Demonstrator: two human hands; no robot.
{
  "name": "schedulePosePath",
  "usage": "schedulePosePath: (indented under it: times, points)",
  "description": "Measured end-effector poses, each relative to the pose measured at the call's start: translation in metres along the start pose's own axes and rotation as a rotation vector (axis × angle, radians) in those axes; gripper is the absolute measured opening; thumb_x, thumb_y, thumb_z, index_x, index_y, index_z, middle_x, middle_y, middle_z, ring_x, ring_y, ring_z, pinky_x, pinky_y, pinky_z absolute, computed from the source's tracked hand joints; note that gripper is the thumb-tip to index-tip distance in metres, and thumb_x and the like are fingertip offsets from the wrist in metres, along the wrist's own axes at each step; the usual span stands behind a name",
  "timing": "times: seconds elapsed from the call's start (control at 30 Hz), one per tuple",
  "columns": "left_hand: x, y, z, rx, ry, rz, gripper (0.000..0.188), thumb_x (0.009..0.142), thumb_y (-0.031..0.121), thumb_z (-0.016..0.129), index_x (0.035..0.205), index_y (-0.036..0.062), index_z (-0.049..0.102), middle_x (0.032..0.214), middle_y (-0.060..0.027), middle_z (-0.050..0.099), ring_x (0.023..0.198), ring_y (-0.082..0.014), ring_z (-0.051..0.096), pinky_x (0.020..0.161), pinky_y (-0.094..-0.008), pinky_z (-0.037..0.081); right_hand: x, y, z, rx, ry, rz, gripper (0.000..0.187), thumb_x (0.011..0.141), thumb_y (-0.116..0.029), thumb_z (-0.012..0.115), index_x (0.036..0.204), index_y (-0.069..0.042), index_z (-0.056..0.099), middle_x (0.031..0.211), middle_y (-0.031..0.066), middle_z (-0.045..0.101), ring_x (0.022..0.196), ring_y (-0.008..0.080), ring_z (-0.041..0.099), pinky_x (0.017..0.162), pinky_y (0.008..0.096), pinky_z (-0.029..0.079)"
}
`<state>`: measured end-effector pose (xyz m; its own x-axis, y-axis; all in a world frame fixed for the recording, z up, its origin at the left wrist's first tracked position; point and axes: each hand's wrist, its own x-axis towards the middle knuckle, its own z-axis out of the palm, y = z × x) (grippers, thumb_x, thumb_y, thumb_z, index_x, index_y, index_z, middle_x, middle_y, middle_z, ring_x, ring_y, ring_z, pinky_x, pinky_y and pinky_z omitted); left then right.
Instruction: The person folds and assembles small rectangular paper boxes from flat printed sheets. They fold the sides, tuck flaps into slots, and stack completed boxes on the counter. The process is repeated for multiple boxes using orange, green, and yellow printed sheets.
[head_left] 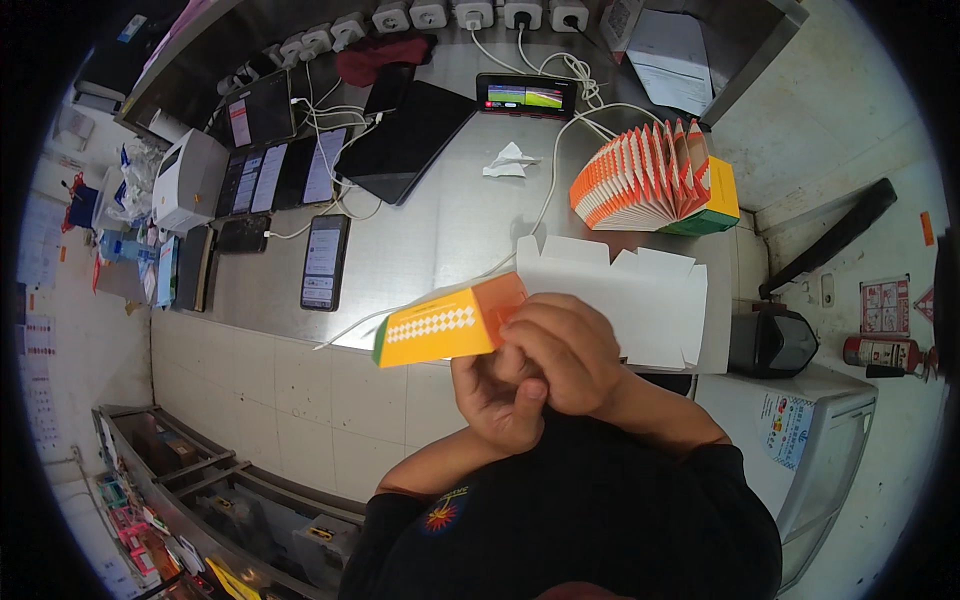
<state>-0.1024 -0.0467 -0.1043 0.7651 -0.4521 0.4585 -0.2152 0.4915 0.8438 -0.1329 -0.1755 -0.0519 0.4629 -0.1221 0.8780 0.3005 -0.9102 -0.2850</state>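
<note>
Frame centre: left hand (495, 402) holds yellow box (432, 345) near its lower edge, right hand (570, 352) pinches its orange end (498, 293), presumably for steadiness.

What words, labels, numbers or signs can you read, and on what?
I won't copy wording, only say where it stands.
Yellow box: print too small.
Front phone: screen text too small.
Cabinet sticker: printed, wording not copied.
Wall sign: too small.
Shirt badge: lettering blurred.
</note>
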Motion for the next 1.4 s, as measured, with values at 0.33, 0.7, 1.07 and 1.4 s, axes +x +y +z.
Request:
schedulePosePath:
  times: [0.33,0.7,1.07,1.4]
  points:
    - [0.047,0.01,-0.079,0.3,0.424,0.472,0.034,0.113,0.03,0.072,0.119,-0.0019,0.065,0.118,-0.0166,0.075,0.112,-0.0235,0.072,0.105,-0.0399,0.056,0.009,0.053,0.052,0.452,-0.084,0.276,0.012,0.092,0.003,0.069,0.103,0.0,0.073,0.122,0.0156,0.074,0.114,0.0359,0.073,0.094,0.0399,0.062]
    - [0.012,0.007,-0.103,0.825,0.184,0.549,0.01,0.098,-0.014,0.069,0.1,-0.0041,0.072,0.098,-0.0147,0.081,0.094,-0.0296,0.071,0.088,-0.0379,0.055,0.003,0.234,0.125,-0.241,-0.428,1.123,0.063,0.104,-0.037,0.061,0.148,0.007,0.052,0.175,0.0459,0.019,0.156,0.066,0.035,0.127,0.0636,0.037]
    - [0.002,-0.005,-0.127,0.822,0.189,0.548,0.012,0.104,-0.001,0.078,0.114,-0.0021,0.071,0.111,-0.0147,0.081,0.103,-0.0326,0.073,0.094,-0.0401,0.057,0.014,0.242,0.128,-0.35,-0.524,1.173,0.074,0.102,-0.04,0.063,0.159,0.006,0.046,0.181,0.0356,0.013,0.153,0.0582,0.046,0.119,0.0606,0.05]
    - [0.024,0.012,-0.102,0.97,-0.221,0.432,0.03,0.077,-0.013,0.077,0.102,0.0029,0.081,0.1,-0.009,0.079,0.1,-0.0329,0.077,0.088,-0.0436,0.059,-0.003,0.094,0.059,0.492,-0.326,0.609,0.056,0.103,-0.032,0.079,0.144,-0.003,0.056,0.153,0.0219,0.059,0.129,0.0349,0.065,0.101,0.049,0.058]
